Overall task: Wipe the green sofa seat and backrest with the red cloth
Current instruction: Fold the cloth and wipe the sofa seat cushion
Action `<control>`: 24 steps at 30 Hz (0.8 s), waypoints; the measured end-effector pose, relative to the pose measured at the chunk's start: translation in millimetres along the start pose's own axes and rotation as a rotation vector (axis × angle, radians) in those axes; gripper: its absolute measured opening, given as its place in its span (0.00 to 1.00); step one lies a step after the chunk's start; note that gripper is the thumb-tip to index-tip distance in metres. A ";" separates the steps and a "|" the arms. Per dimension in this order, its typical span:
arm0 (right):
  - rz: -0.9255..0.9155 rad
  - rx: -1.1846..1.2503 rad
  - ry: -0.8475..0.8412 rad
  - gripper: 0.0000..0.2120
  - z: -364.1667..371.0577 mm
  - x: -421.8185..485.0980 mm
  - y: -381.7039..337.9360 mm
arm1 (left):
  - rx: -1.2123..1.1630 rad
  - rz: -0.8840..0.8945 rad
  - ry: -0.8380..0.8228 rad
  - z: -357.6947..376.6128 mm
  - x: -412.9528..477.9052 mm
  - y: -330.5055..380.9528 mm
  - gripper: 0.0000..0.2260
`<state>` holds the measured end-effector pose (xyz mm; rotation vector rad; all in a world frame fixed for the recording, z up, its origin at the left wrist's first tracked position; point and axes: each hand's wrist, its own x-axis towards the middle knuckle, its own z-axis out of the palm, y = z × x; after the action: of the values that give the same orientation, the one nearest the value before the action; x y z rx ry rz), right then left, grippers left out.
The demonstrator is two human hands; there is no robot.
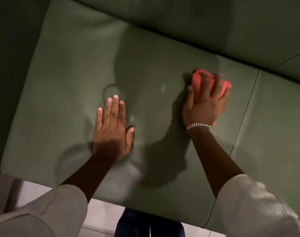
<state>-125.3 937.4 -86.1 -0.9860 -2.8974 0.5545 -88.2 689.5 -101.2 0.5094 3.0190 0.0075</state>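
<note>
The green sofa seat [74, 69] fills most of the head view, tilted, with its backrest [205, 26] along the top. My right hand [205, 103] is closed over the bunched red cloth [198, 79], pressing it onto the seat near the seam between two cushions. My left hand [113, 127] lies flat on the seat, palm down, fingers straight and close together, holding nothing. Faint ring marks show on the seat beyond my left fingertips.
A second seat cushion [274, 127] continues to the right past the seam [245, 113]. Pale tiled floor [101, 214] shows below the sofa's front edge, with my dark trousers [145, 224] against it. A dark armrest [7, 65] runs along the left.
</note>
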 end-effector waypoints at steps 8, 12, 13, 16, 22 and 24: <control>-0.163 -0.018 -0.055 0.26 5.0 3.5 -31.6 | -0.051 -0.014 -0.054 -4.4 2.0 -1.9 0.35; -0.818 -0.126 -0.244 0.25 4.7 -10.8 -31.4 | -0.071 -0.043 -0.092 -9.1 3.3 3.0 0.35; -0.788 -0.121 -0.255 0.25 -1.3 -3.7 -18.8 | -0.067 -0.084 -0.103 -11.2 2.1 8.4 0.35; -0.484 -0.085 -0.176 0.24 -19.5 5.6 25.9 | -0.074 -0.167 -0.127 -15.0 -3.6 39.8 0.35; -0.757 -0.160 -0.226 0.20 -72.6 -21.7 148.4 | -0.155 -0.072 -0.133 -9.6 -29.3 168.0 0.35; -0.725 -0.141 -0.251 0.22 -91.5 -41.8 198.6 | -0.172 -0.065 -0.134 -7.1 -40.7 222.1 0.35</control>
<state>37.2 1088.0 -64.8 0.1857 -3.2233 0.4379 22.2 886.0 -86.9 0.3794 2.8678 0.2174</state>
